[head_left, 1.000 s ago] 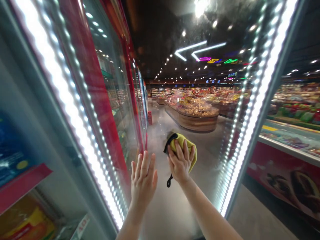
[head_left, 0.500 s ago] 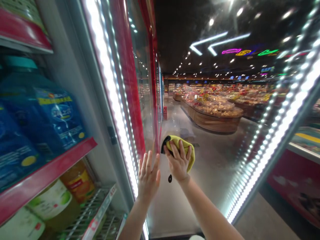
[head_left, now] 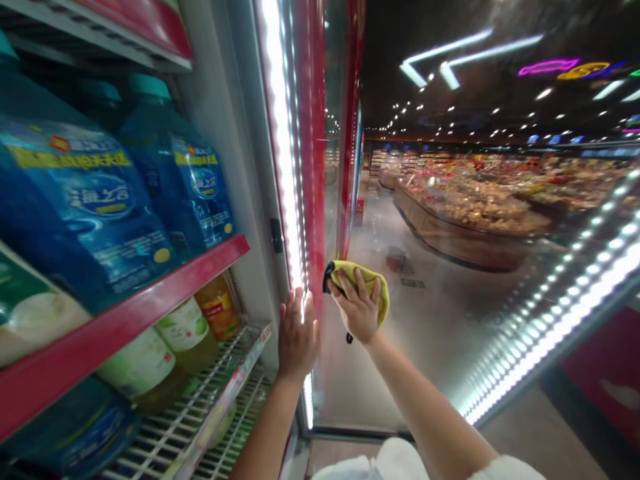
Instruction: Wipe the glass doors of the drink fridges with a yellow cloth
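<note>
Fingers spread, my right hand (head_left: pixel 357 307) holds a folded yellow cleaning cloth (head_left: pixel 383 303) with a black edge flat against a glass door (head_left: pixel 387 393). A small black loop hangs below the cloth. My left hand (head_left: pixel 299 340) is open, its fingers stretched upward over the bright LED strip (head_left: pixel 284 153) at the side of the cooler. Nothing shows in it, and whether its palm presses on the frame I cannot tell.
To the left, cooler shelves hold large blue bottles (head_left: pixel 107 193) behind a red shelf rail (head_left: pixel 150 303). A wire rack (head_left: pixel 200 400) with juice bottles sits lower. Through the glass, a wooden produce display (head_left: pixel 465 237) stands on the shop floor. A second LED strip (head_left: pixel 560 333) runs down the right.
The view has turned left, so more of the shelves shows. My right hand and the cloth stay on the glass; my left hand now overlaps the LED strip.
</note>
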{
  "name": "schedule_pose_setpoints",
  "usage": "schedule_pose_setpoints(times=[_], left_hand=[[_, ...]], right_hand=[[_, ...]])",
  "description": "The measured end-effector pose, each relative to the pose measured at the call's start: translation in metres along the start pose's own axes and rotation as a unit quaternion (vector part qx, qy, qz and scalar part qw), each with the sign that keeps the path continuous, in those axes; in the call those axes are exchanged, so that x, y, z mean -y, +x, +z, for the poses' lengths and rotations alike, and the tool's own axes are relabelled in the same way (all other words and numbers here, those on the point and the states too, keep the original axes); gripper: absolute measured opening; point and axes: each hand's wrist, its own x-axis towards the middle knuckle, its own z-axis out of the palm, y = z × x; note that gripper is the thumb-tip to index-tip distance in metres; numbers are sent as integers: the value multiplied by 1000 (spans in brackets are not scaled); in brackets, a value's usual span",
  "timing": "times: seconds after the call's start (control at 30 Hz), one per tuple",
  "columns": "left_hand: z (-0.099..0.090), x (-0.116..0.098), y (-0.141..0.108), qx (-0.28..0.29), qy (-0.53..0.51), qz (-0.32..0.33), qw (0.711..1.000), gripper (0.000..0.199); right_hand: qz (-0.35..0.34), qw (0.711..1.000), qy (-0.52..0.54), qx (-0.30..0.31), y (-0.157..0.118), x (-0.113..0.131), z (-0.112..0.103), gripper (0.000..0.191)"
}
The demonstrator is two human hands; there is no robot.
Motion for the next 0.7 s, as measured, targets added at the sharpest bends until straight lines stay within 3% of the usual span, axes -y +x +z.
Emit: schedule_pose_setpoints(times=[0.07, 0.13, 0.23, 0.33, 0.4, 0.5, 0.6, 0.7], left_hand=[[-2, 2, -3, -2, -1, -4, 1000, 74], [-5, 3, -6, -3, -3, -9, 1000, 73], [-9, 7, -10, -4, -4, -19, 1000, 74], [-12, 10, -10, -3, -6, -32, 999, 75], [-14, 12, -10, -2, -9, -36, 999, 73], [-15, 15, -11, -2, -3, -33, 999, 70], [-18, 17, -12, -5, 6, -30, 1000, 69], [-20, 17, -13, -10, 13, -35, 999, 70]], right_hand=[[-104, 993, 12, 53, -14, -5, 0, 46], [-164, 983, 19, 84, -23, -14, -3, 46], [-129, 988, 32, 81, -7, -16, -3, 51], [-40, 998, 26, 36, 27, 5, 4, 54], [-25, 999, 21, 20, 39, 22, 11, 54], [-98, 995, 18, 21, 28, 29, 13, 50], [-203, 978, 18, 38, 12, 15, 9, 46], [-208, 977, 31, 33, 28, 5, 4, 48]])
